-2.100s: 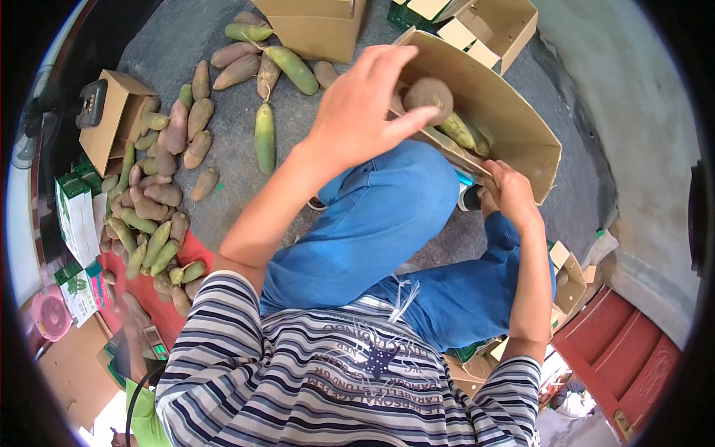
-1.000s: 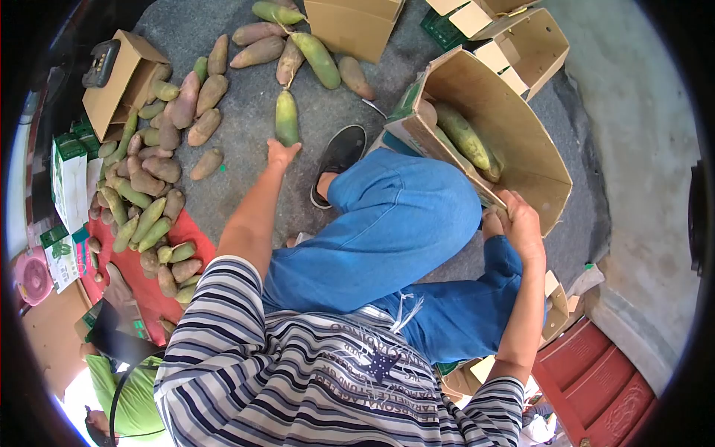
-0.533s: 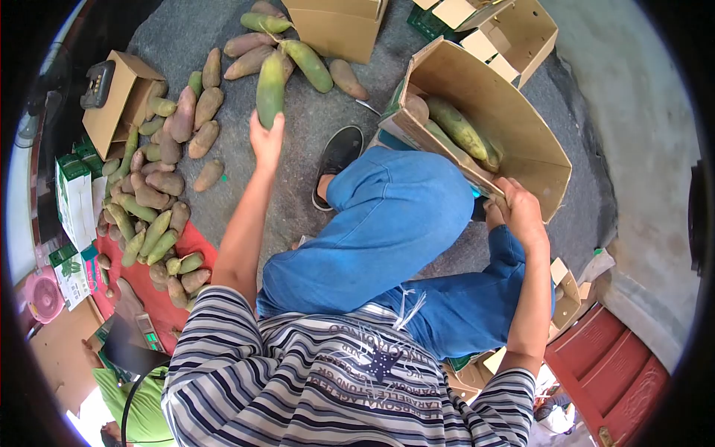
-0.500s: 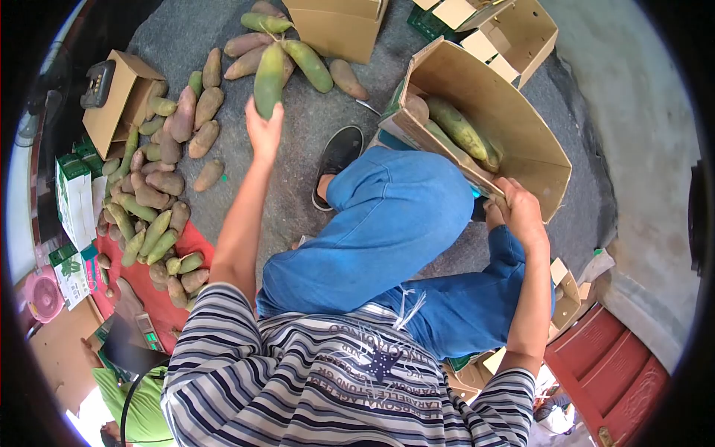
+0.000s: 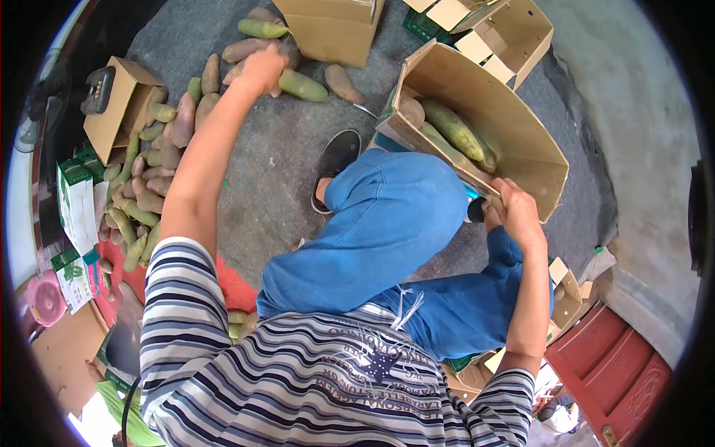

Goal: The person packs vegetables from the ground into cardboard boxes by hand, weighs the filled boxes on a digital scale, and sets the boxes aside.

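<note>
My left hand (image 5: 264, 68) reaches into a small group of radishes near the top of the view. Its fingers bend down over them, and what they hold, if anything, is hidden. A green radish (image 5: 304, 86) lies right beside it, and a brownish one (image 5: 344, 83) is farther right. My right hand (image 5: 515, 207) grips the near edge of the open cardboard box (image 5: 521, 112), fingers wrapped over the rim. Inside this tilted box lie green radishes (image 5: 453, 128) and a round brownish end (image 5: 411, 112).
Many green and brownish radishes (image 5: 141, 201) are piled at the left, by a small carton (image 5: 112, 119). Another box (image 5: 331, 33) stands at the top; more cartons (image 5: 514, 33) are at the upper right. A shoe (image 5: 341, 158) rests on the floor.
My left hand has moved up and turned over the radish group; the green radish it held upright no longer shows in that position. My right hand stays on the box edge.
</note>
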Demonstrator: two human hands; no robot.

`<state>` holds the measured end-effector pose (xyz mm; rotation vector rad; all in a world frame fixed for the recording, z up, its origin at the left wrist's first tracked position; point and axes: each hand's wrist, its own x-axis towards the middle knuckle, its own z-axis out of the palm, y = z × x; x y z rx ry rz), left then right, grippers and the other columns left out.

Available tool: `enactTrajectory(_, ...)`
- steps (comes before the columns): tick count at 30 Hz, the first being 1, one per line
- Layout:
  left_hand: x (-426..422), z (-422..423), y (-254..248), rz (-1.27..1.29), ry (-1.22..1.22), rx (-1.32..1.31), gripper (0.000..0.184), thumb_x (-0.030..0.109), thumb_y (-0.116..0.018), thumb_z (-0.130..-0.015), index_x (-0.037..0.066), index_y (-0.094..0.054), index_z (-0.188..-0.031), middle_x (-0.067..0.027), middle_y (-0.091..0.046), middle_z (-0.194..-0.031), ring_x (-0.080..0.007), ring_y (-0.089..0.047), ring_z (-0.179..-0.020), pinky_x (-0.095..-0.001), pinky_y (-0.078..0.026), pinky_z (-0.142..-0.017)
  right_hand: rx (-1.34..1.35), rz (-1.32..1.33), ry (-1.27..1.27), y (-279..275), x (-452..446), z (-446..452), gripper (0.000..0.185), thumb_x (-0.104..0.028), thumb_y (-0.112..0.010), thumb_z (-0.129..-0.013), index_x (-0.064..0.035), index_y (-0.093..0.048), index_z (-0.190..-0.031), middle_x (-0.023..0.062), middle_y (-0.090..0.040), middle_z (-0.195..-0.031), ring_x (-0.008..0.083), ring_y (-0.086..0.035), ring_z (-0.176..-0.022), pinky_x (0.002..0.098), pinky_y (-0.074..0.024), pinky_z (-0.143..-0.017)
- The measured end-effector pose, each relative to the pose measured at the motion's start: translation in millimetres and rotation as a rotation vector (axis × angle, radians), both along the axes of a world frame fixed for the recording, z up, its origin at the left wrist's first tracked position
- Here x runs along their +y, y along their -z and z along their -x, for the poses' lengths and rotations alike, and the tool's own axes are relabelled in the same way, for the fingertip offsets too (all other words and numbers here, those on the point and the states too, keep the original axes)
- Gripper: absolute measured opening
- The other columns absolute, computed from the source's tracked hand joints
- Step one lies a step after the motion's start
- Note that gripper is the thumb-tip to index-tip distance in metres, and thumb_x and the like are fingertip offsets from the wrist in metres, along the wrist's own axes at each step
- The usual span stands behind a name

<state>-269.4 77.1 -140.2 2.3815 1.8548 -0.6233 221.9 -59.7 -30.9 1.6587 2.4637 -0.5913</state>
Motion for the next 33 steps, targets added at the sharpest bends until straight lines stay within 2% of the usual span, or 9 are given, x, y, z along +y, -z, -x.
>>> enactTrajectory(2, -30.4, 10.4, 1.0, 0.135, 0.000, -0.002, 0.052, 0.024, -0.076, -0.058, 0.014, -0.063, -0.108, -0.0194, -0.057, -0.103, -0.0367, -0.059, -0.095, -0.0440, -0.050, -0.079, -0.015, 0.002, -0.001, 0.2, 1.1, -0.6, 0.034, 0.000, -0.058, -0.073, -0.0104, -0.058, -0.105, 0.0128, -0.061, -0.095, 0.0351, -0.060, -0.087, 0.0426, -0.0492, -0.075)
enactTrajectory(7, -137.3, 48.4, 35.7, 0.664, -0.258, -0.881, 0.059, 0.022, -0.070, -0.062, 0.006, -0.060, -0.117, -0.0119, -0.064, -0.109, -0.0234, -0.060, -0.100, -0.0340, -0.046, -0.090, 0.001, 0.015, 0.022, 0.3, 0.2, -1.3, 0.027, -0.006, -0.060, -0.077, -0.0102, -0.058, -0.104, 0.0128, -0.061, -0.095, 0.0353, -0.060, -0.086, 0.0427, -0.0489, -0.074)
enactTrajectory(15, -151.8, 36.3, -67.1, 0.225, -0.633, -1.319, 0.057, 0.029, -0.070, -0.066, 0.011, -0.060, -0.119, -0.0063, -0.062, -0.113, -0.0195, -0.059, -0.100, -0.0325, -0.047, -0.089, 0.025, 0.001, 0.009, 0.6, 1.2, -0.2, 0.024, -0.009, -0.060, -0.080, -0.0093, -0.058, -0.103, 0.0134, -0.060, -0.093, 0.0358, -0.060, -0.087, 0.0430, -0.0482, -0.074)
enactTrajectory(19, -128.6, 2.7, -142.0, -0.135, -0.403, -1.688, 0.065, 0.030, -0.066, -0.067, 0.001, -0.054, -0.123, -0.0113, -0.060, -0.114, -0.0184, -0.057, -0.104, -0.0312, -0.046, -0.088, 0.024, 0.027, 0.034, 1.1, -0.5, -0.6, 0.028, -0.007, -0.062, -0.075, -0.0095, -0.058, -0.103, 0.0133, -0.060, -0.094, 0.0358, -0.059, -0.088, 0.0432, -0.0481, -0.075)
enactTrajectory(24, -88.6, -97.1, -185.0, -0.165, 0.126, -1.576, 0.066, 0.035, -0.068, -0.075, 0.001, -0.049, -0.128, -0.0130, -0.056, -0.121, -0.0212, -0.054, -0.110, -0.0328, -0.043, -0.093, 0.038, 0.007, 0.014, 2.6, 0.1, -0.9, 0.033, -0.005, -0.062, -0.071, -0.0098, -0.058, -0.104, 0.0135, -0.060, -0.093, 0.0359, -0.059, -0.088, 0.0433, -0.0481, -0.075)
enactTrajectory(26, -99.8, -126.2, -213.8, 0.132, -0.136, -1.670, 0.069, 0.022, -0.072, -0.076, 0.003, -0.038, -0.134, -0.0200, -0.049, -0.122, -0.0327, -0.052, -0.110, -0.0390, -0.044, -0.091, 0.025, 0.011, 0.013, 1.4, -0.3, -0.4, 0.030, -0.007, -0.062, -0.073, -0.0096, -0.058, -0.103, 0.0135, -0.060, -0.093, 0.0359, -0.059, -0.088, 0.0432, -0.0481, -0.076)
enactTrajectory(29, -70.3, -107.2, -120.7, -0.075, -0.343, -1.694, 0.061, 0.038, -0.068, -0.078, 0.001, -0.052, -0.124, -0.0107, -0.057, -0.118, -0.0202, -0.053, -0.111, -0.0348, -0.043, -0.093, 0.031, 0.005, 0.032, 1.6, -2.2, 0.7, 0.025, -0.009, -0.061, -0.077, -0.0095, -0.059, -0.102, 0.0132, -0.060, -0.094, 0.0360, -0.059, -0.089, 0.0430, -0.0480, -0.076)
enactTrajectory(31, -66.7, -74.1, -49.7, -0.100, -0.428, -1.480, 0.063, 0.041, -0.068, -0.078, 0.001, -0.051, -0.123, -0.0138, -0.057, -0.120, -0.0248, -0.054, -0.112, -0.0385, -0.043, -0.094, 0.041, 0.019, 0.039, 1.3, -3.5, 0.3, 0.022, -0.011, -0.061, -0.079, -0.0091, -0.059, -0.102, 0.0134, -0.060, -0.095, 0.0361, -0.059, -0.089, 0.0427, -0.0480, -0.076)
enactTrajectory(33, -82.5, -38.3, 26.1, -0.176, -0.420, -0.835, 0.060, 0.033, -0.069, -0.077, 0.001, -0.050, -0.123, -0.0195, -0.053, -0.125, -0.0316, -0.055, -0.111, -0.0412, -0.045, -0.092, 0.048, 0.042, 0.039, 0.9, -2.1, -0.1, 0.020, -0.012, -0.060, -0.082, -0.0085, -0.059, -0.102, 0.0139, -0.060, -0.095, 0.0362, -0.059, -0.089, 0.0423, -0.0479, -0.075)
